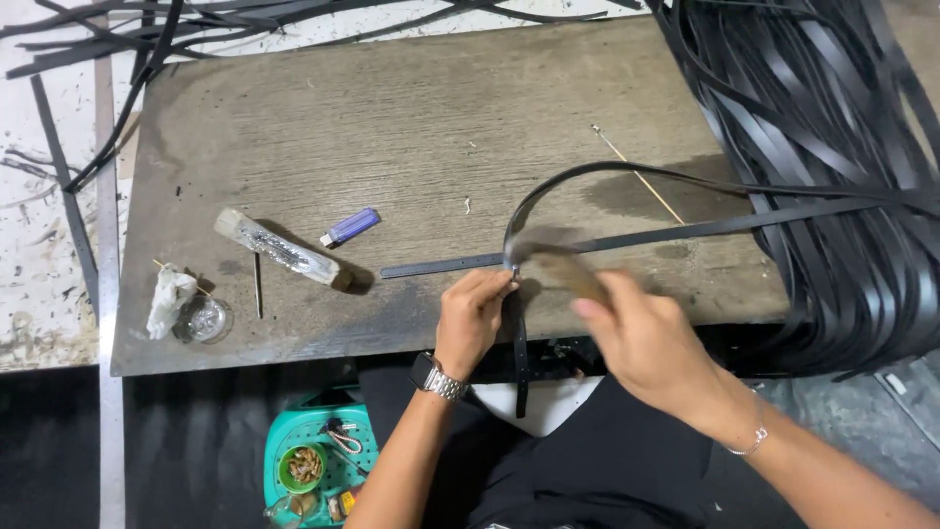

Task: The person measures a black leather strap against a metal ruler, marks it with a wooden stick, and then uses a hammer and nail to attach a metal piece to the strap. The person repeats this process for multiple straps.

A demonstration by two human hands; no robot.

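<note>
Left hand (472,315) pinches the black strap (516,343) down at the board's (411,127) near edge | right hand (641,338) closed round a blurred wooden tool (568,274), head at the strap | strap loops off toward the strap pile (842,176) | lighter (351,226) well left

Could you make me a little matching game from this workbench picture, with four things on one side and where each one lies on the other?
Things:
1. lighter
2. glass jar
3. pile of black straps
4. green stool

Places:
A. under the board's near edge, by the person's knee
B. right end of the board
C. middle of the board, left of the hands
D. near left corner of the board

Pairs: 1-C, 2-D, 3-B, 4-A
</note>
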